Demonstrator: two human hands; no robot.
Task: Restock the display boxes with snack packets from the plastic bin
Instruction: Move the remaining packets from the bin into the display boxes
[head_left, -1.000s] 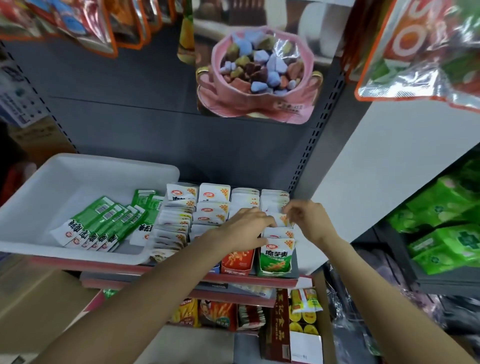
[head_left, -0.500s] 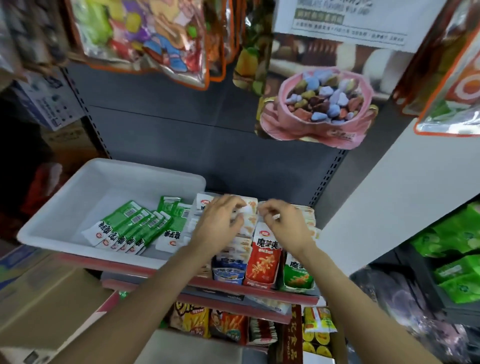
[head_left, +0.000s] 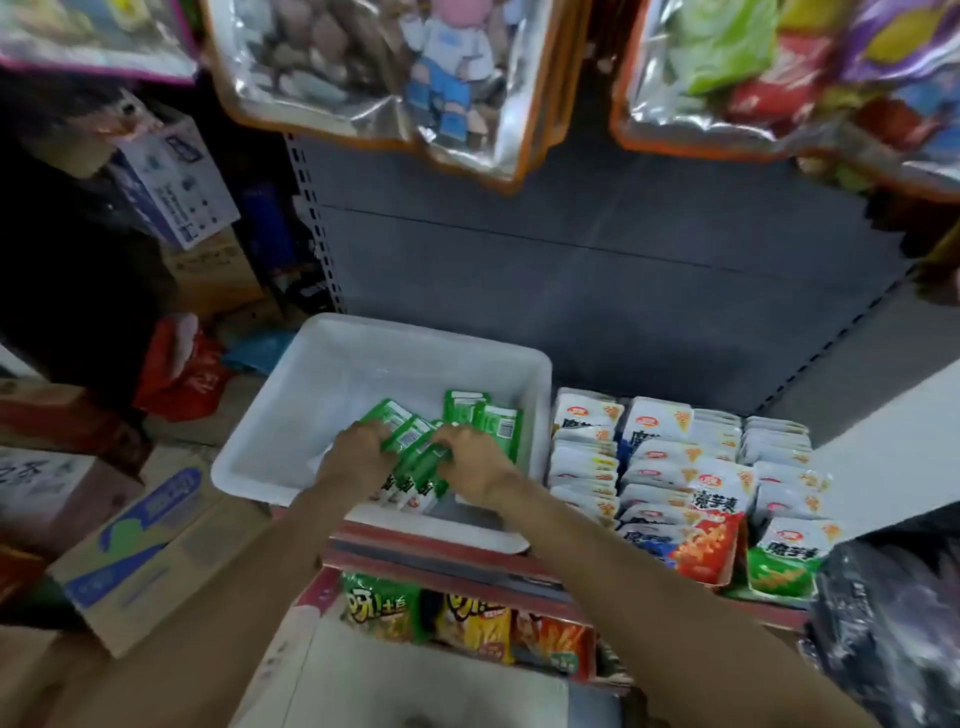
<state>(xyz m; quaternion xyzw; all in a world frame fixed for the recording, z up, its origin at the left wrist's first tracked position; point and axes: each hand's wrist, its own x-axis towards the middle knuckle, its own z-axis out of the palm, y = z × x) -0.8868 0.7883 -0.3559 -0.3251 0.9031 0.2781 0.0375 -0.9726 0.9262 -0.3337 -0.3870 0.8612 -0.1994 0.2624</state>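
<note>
Down inside the white plastic bin (head_left: 332, 374), I see both hands on a row of green snack packets (head_left: 415, 457). My left hand (head_left: 358, 454) has its fingers curled over the left side of the row, and it holds the packets there. My right hand (head_left: 470, 457) has its fingers curled over the right side of the same row and grips them too. The packets lie side by side between the two hands, with their white ends pointing toward me. Two more green packets (head_left: 483, 423) lie just behind the right hand, near the right wall of the bin.

The bin sits on a shelf with a red front edge (head_left: 431, 551). Just beside the bin, on the right, stand the display boxes (head_left: 735, 566), packed with rows of white snack packets (head_left: 675, 457). The packets at the front of the boxes show red and green pictures.

Under the shelf I see more snack bags (head_left: 467, 618) in green, yellow and orange. Big shiny bags (head_left: 395, 78) hang above, in front of the grey back wall (head_left: 597, 270). On the left, on the floor, is a cardboard box (head_left: 140, 551) with blue print, and a red bag (head_left: 182, 374) lies farther back.
</note>
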